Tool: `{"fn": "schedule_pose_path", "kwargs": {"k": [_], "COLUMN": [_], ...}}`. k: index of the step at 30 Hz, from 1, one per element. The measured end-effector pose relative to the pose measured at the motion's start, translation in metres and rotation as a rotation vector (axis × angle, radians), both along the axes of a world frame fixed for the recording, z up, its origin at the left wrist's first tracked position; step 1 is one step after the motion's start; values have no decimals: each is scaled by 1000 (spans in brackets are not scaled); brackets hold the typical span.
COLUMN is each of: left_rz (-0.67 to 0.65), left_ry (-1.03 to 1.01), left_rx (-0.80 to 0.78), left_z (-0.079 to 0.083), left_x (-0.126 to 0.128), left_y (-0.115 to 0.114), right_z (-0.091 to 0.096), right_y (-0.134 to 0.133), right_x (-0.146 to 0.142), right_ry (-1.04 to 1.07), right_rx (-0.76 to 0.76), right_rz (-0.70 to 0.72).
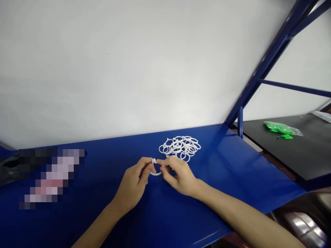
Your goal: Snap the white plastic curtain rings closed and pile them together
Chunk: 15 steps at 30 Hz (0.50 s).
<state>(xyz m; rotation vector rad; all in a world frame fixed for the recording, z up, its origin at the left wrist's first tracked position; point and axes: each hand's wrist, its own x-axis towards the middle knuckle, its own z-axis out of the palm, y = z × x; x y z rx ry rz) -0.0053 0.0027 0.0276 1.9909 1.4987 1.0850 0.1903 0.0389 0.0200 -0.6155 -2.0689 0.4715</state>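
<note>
Over a blue table, my left hand and my right hand meet at one white plastic ring. Both pinch it near its top, fingertips almost touching, and the ring's lower arc shows between the hands. Just behind my right hand, a pile of several white rings lies on the blue surface.
A white wall rises right behind the table. A blue metal frame post slants up at the right. Beyond it stands a black table with a bag of green parts. A blurred patch covers something at the left.
</note>
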Motion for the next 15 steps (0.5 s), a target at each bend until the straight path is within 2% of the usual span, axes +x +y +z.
{"fn": "schedule_pose_path", "kwargs": {"k": [3,10,13,15], "left_rz": [-33,-48,-64,-74], "left_ry": [-27,107,173,249], "left_rx": [-29,113,120,126], "left_z": [-2,-7,-6,-7], "left_x": [0,-4,-6,-8], "left_y": [0,-4,-2,3], "right_z": [-2,2,4,8], "right_y": [-2,-12,-7,3], "right_x": [-1,-2,0,4], "right_ry": [4,-136,-237,-334], "right_rx": [61,118,137,161], "right_rz": [14,31,14,-59]}}
